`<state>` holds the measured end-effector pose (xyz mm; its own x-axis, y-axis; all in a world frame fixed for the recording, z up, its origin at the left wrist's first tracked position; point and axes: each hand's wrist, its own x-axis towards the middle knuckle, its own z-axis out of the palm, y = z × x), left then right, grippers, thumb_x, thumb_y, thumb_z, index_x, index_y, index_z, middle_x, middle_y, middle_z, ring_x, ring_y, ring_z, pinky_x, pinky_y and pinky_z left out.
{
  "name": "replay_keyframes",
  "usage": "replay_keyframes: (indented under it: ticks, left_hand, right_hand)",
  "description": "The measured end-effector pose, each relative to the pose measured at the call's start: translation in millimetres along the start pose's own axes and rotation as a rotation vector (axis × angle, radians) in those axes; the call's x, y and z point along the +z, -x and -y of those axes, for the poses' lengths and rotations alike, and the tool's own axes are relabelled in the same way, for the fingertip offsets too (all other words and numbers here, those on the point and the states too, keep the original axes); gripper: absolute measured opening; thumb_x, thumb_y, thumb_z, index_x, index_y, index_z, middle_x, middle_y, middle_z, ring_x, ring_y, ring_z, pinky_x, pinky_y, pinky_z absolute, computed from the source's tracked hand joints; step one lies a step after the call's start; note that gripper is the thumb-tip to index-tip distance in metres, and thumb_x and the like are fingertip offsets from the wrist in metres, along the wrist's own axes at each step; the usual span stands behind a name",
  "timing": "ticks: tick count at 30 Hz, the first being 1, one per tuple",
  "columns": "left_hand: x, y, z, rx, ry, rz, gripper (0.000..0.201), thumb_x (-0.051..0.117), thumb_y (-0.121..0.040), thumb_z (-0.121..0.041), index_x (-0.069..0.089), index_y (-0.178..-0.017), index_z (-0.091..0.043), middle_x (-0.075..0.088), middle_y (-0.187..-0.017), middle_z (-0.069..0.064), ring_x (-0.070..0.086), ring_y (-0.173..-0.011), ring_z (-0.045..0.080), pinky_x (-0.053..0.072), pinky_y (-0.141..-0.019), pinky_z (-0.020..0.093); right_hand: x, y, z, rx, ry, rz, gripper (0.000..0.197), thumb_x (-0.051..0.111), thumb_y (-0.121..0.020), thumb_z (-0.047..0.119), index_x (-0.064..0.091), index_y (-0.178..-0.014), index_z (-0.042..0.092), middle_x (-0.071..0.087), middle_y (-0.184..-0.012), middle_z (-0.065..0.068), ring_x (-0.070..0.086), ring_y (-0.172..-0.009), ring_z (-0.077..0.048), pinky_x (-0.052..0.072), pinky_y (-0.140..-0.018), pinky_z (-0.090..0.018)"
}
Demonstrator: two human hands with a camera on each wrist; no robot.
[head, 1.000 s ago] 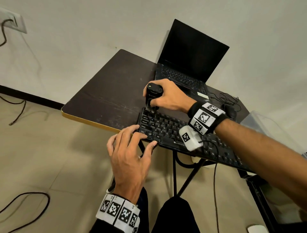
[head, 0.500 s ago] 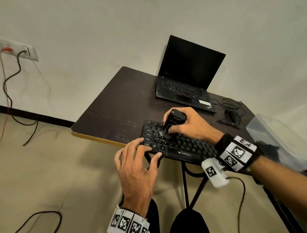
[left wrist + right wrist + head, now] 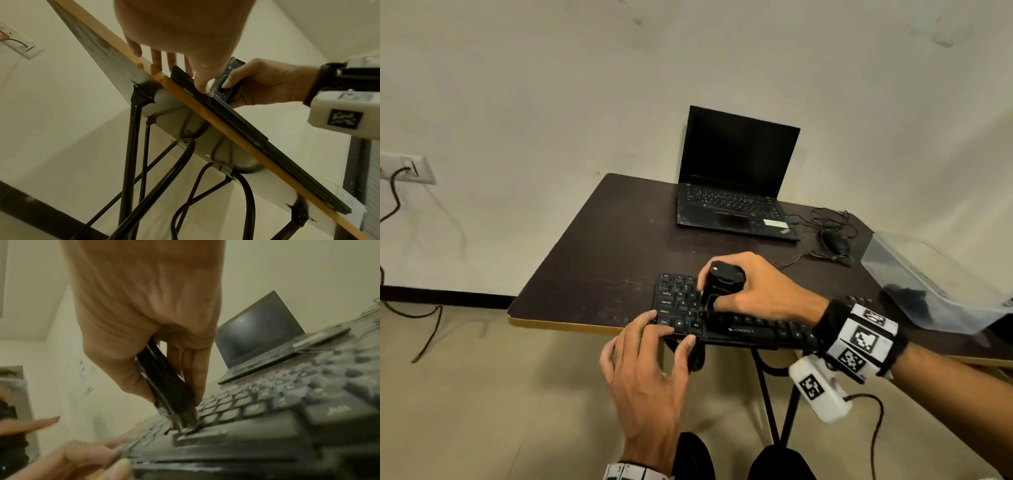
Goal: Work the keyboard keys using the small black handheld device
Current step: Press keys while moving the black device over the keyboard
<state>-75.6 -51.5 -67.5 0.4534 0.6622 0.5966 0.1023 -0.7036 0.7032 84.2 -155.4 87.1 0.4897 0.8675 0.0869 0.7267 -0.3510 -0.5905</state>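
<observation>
Two hands are busy at the near edge of the table. The right hand [image 3: 760,291] curls its fingers [image 3: 197,369] and thumb tightly round the small black handheld device [image 3: 719,286], a smooth, hard, stubby stick. It stands almost upright, and its tip touches the keys near the left end of the flat black plastic keyboard [image 3: 743,330]. Most likely the tight hold keeps the tip steady on one key. The left hand [image 3: 650,370] spreads its fingers [image 3: 643,330], resting them on the keyboard's near left corner, probably so it does not slide. The keys are small bumpy squares. Underneath is the dark brown table with a yellow rim [image 3: 592,260].
</observation>
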Motion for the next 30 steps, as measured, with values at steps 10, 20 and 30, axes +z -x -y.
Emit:
replay_keyframes:
  ticks: [10, 20, 30]
  left_hand:
    - [1.5, 0.5, 2.2, -0.004, -0.012, 0.021, 0.028, 0.075, -0.086, -0.048, 0.068, -0.101, -0.025, 0.066, -0.131, -0.007, 0.063, -0.122, 0.018, 0.039, -0.107, 0.048]
    - [5.3, -2.2, 3.3, 0.037, 0.007, -0.051, 0.031, 0.066, -0.087, -0.055, 0.069, -0.097, -0.026, 0.068, -0.129, -0.007, 0.066, -0.116, 0.020, 0.042, -0.102, 0.049]
    - [6.2, -2.5, 3.4, 0.044, 0.014, -0.038, 0.029, 0.068, -0.084, -0.055, 0.069, -0.094, -0.027, 0.069, -0.128, -0.008, 0.066, -0.116, 0.017, 0.040, -0.103, 0.046]
  right_hand:
    - [-9.0, -0.5, 3.5, 0.026, 0.018, -0.049, 0.026, 0.077, -0.079, 0.014, 0.076, -0.097, 0.033, 0.077, -0.092, 0.003, 0.072, -0.083, -0.026, 0.061, -0.084, -0.051]
    - [0.1, -4.4, 15.9, -0.008, -0.096, 0.015, 0.029, 0.079, -0.081, 0.005, 0.077, -0.099, 0.028, 0.078, -0.094, 0.001, 0.073, -0.083, -0.016, 0.062, -0.085, -0.045]
    - [10.7, -4.3, 23.7, -0.019, -0.080, -0.014, 0.030, 0.077, -0.081, 0.008, 0.077, -0.099, 0.031, 0.077, -0.092, 0.008, 0.068, -0.075, -0.002, 0.057, -0.077, -0.029]
